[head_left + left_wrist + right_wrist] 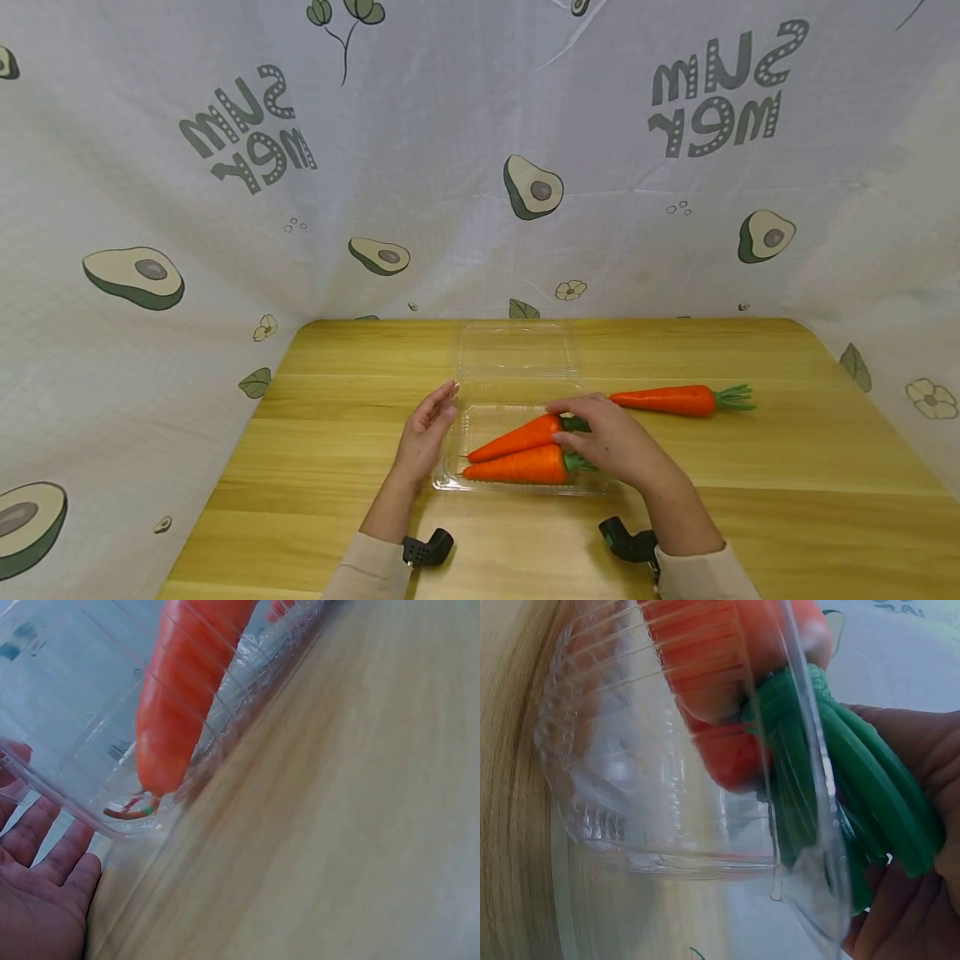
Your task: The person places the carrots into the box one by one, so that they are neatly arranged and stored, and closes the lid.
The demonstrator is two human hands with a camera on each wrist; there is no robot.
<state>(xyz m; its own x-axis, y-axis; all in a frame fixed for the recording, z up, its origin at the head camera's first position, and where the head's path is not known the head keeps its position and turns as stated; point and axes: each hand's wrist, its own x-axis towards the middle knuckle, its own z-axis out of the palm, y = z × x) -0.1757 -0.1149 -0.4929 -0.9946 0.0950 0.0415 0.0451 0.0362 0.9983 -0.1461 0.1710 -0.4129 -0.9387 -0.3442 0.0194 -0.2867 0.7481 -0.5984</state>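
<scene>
Two orange carrots with green tops lie side by side in a clear plastic clamshell box (448,482), tips pointing left. My right hand (613,435) comes over the box's right side and pinches the farther carrot (517,439) near its green top, thumb on the near side. The nearer carrot (517,465) rests along the box's front wall. At the left side of the box my left hand (422,437) has relaxed fingers by the rim; the left wrist view shows its fingers (64,855) behind the clear edge. Green stems (877,787) overhang the rim in the right wrist view.
A third carrot (671,400) lies on the wooden table (322,467) beyond my right hand, green top to the right. The box's clear lid (517,354) lies folded back towards the avocado-printed cloth (450,192) behind the table.
</scene>
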